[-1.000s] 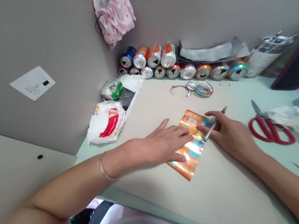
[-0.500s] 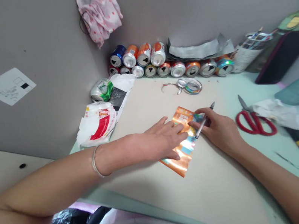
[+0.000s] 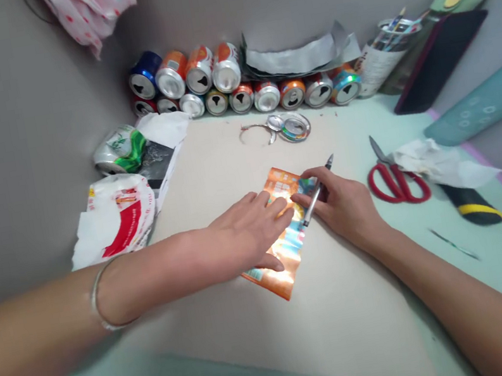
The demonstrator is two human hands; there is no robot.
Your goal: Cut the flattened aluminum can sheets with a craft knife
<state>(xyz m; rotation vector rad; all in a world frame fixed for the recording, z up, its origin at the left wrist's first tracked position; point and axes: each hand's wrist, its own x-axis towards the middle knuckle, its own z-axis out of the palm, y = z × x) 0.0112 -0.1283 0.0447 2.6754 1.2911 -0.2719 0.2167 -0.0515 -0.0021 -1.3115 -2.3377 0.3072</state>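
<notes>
A shiny orange printed sheet [image 3: 286, 283], which looks like metal cut from a drink can, lies on the pale board on the desk. My left hand [image 3: 251, 229] rests flat across it with fingers spread, covering its middle and left side. At the sheet's upper right, my right hand [image 3: 342, 198] holds a pen [image 3: 314, 200] slantwise between thumb and fingers. Its fingertips also touch the sheet's right edge. Beyond the hands lie a cut-off can end [image 3: 295, 127] and a thin curled metal strip [image 3: 253, 128].
Drink cans [image 3: 240, 97] are stacked along the wall beside curved metal sheets [image 3: 296, 55]. A dented green can [image 3: 119, 149] and white-red packaging [image 3: 115, 214] sit left. To the right are red-handled scissors [image 3: 398, 181], crumpled tissue [image 3: 439, 163], a black-yellow handle [image 3: 473, 205] and a teal bottle [image 3: 481, 98].
My view has shifted, so the desk and its items appear farther left and higher. Both hands keep nearly the same place on the sheet, and the pen stays in my right hand.
</notes>
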